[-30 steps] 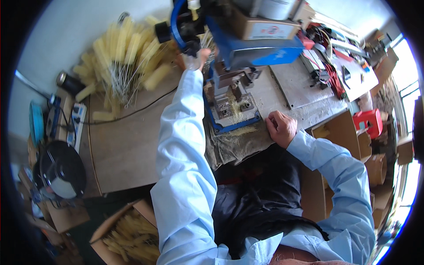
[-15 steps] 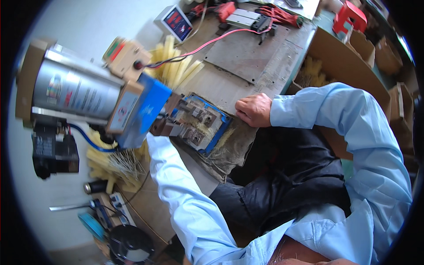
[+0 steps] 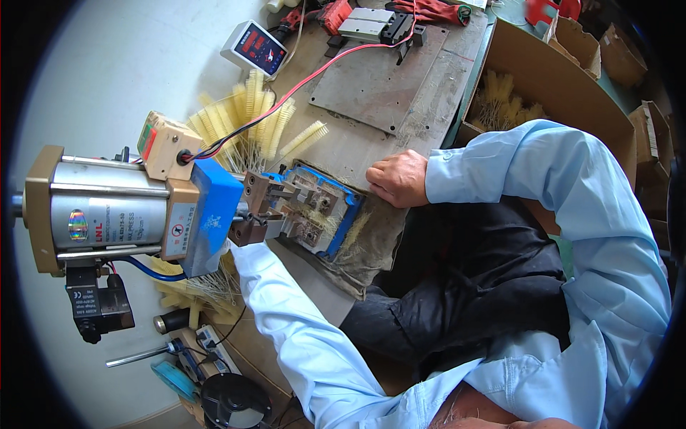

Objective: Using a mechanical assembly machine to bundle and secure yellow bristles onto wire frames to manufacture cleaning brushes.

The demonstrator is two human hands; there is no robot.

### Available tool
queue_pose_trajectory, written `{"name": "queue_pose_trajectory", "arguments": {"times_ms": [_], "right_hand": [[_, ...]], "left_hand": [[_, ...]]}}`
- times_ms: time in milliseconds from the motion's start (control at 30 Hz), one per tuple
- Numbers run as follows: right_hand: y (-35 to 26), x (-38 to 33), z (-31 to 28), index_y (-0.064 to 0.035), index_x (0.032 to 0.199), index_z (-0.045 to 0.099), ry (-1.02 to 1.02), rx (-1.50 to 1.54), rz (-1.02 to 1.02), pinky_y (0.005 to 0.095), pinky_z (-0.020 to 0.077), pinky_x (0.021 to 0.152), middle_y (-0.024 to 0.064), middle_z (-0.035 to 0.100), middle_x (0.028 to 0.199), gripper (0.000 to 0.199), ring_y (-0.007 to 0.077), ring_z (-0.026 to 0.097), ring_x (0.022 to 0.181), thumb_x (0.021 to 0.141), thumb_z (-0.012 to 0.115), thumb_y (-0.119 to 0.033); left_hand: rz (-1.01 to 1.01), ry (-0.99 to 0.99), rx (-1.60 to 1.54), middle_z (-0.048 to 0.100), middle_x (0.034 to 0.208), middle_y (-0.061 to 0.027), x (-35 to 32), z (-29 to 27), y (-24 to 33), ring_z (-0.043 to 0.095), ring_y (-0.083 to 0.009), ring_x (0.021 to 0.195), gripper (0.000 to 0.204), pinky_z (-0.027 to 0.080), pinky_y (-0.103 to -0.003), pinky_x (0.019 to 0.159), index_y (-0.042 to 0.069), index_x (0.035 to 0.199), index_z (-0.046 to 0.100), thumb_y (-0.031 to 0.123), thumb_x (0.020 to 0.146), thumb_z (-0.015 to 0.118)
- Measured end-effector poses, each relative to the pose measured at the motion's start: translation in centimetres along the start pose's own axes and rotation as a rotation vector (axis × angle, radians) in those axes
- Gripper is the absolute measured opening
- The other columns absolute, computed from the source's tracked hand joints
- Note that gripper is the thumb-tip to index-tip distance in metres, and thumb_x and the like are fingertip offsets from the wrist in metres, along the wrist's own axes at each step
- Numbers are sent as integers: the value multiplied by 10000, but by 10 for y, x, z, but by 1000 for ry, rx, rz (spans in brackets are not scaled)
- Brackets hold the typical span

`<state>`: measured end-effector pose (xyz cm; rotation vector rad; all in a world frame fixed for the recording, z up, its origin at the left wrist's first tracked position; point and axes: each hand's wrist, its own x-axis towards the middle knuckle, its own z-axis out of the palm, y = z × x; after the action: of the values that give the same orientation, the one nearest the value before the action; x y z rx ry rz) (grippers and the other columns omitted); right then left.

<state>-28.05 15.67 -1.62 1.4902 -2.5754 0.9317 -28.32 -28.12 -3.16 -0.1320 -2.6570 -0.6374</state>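
My right hand [image 3: 397, 177] is closed in a fist at the bench edge, beside the blue-edged fixture plate [image 3: 351, 220]. Its fingers curl under, so whatever they may hold is hidden. My left forearm [image 3: 275, 300] reaches in below the press; the hand itself is hidden behind the blue press head [image 3: 213, 214]. Metal clamping blocks [image 3: 250, 231] join the press head to the fixture, where pale bristle scraps lie. Yellow bristle brushes with thin wire stems [image 3: 250, 114] stand behind the press, and more brushes [image 3: 193, 289] lie past my left cuff.
The silver press cylinder [image 3: 107, 207] juts out at left. A red-and-black cable [image 3: 321, 69] crosses above a flat metal plate [image 3: 379, 79]. A digital control box [image 3: 254, 48] stands at the back. Cardboard boxes [image 3: 564, 71], one with brushes, are at right. A grey cloth [image 3: 368, 268] hangs over the bench edge.
The whole view has shifted and tilted slightly, and the blur has cleared. My right fist stays at the bench edge and my left arm still reaches behind the press head.
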Motion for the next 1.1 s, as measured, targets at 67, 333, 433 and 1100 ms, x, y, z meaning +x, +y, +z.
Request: {"name": "queue_pose_trajectory", "arguments": {"times_ms": [67,333,433,1100], "right_hand": [[-1,2,0,-61,877,516,5,1,-30,460,527,659,125,612,818,167,349,646,797,899,579,-213],[2,0,2,-57,847,513,46,12,-28,453,522,643,120,596,790,170,341,636,765,895,590,-201],[-3,3,2,-55,819,514,87,34,-54,446,518,630,118,582,762,185,335,626,736,897,603,-196],[-6,5,0,-69,872,523,66,21,-39,468,517,664,133,608,814,151,357,634,792,898,580,-206]], "left_hand": [[0,-5,-7,540,1280,-286,-2,-7,-2,560,-382,1176,1110,439,-452,1003,-70,1426,289,521,640,805],[11,-21,-30,556,1261,-282,6,-9,-6,572,-379,1159,1078,447,-452,990,-64,1414,311,506,646,806],[6,-24,-4,562,1253,-280,36,-45,-25,576,-379,1152,1066,450,-453,985,-62,1410,319,501,648,807],[-143,187,25,601,1206,-270,-4,-145,-58,606,-373,1110,986,472,-454,953,-49,1382,373,464,662,810]]}}
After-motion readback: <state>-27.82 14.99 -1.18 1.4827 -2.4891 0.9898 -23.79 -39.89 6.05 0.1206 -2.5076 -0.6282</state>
